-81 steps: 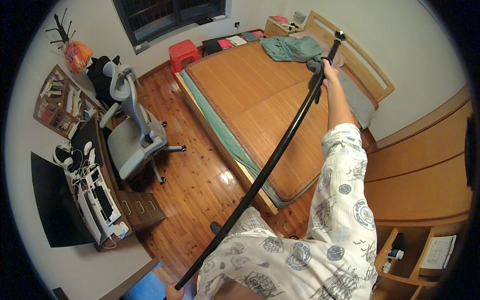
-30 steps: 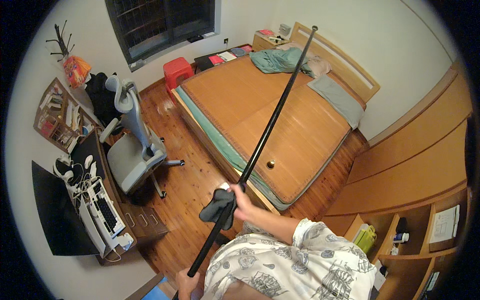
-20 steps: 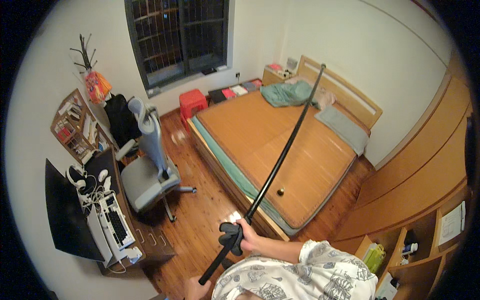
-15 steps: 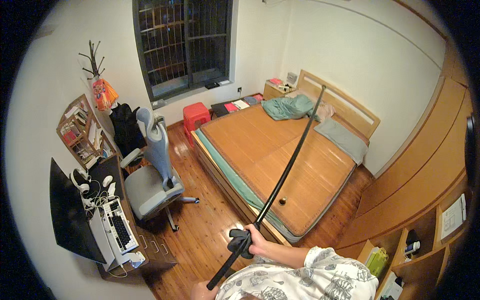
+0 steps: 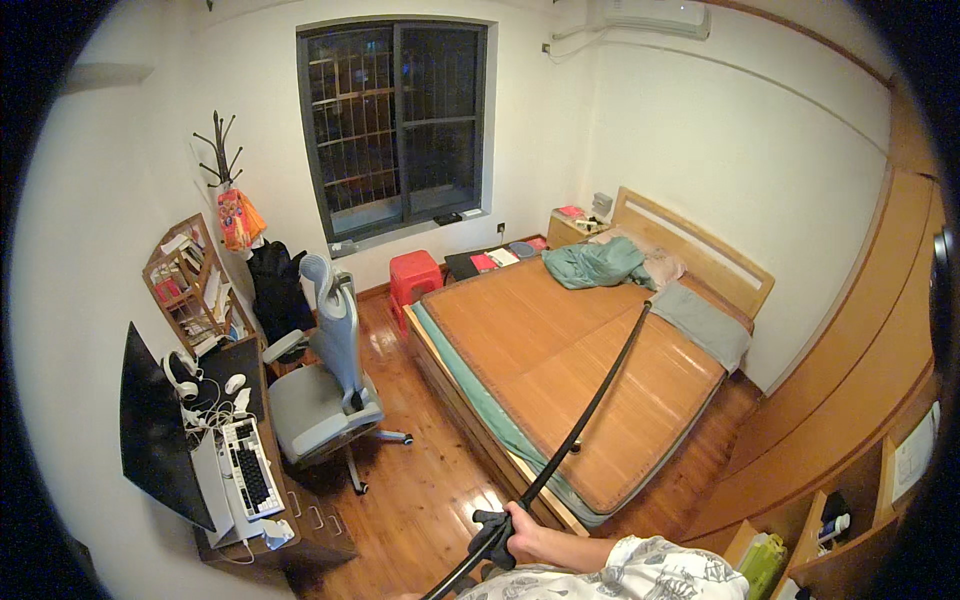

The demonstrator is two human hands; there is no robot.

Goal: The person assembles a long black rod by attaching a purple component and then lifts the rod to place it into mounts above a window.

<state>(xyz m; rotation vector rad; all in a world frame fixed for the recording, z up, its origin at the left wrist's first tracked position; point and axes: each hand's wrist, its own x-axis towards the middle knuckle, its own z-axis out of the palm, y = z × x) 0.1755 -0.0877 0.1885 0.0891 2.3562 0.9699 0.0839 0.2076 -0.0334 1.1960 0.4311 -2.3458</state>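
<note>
My right hand [image 5: 522, 532] is wrapped round a long black pole [image 5: 609, 384] near its lower end. Just beside that hand, a black bunched piece [image 5: 489, 524], perhaps cloth, sits on the pole. The pole slants away to the upper right over the bed [image 5: 560, 330], its far tip near the grey pillow [image 5: 700, 315]. Of my left hand [image 5: 410, 597] only a sliver shows at the lower edge by the pole's butt; its fingers are hidden. Close to the pole is a small round dark and gold thing [image 5: 575, 447]; I cannot tell whether it lies on the mat.
To the left stand a grey office chair [image 5: 335, 385] and a desk with a monitor [image 5: 155, 430] and keyboard [image 5: 250, 468]. A red stool [image 5: 413, 275] is beyond the bed's left side. Wooden shelves [image 5: 800, 550] are at the lower right, a window [image 5: 395, 125] at the back.
The pole's far tip has come down from the headboard to near the grey pillow. My view has tilted up slightly, and both hands sit lower, the left almost out of sight.
</note>
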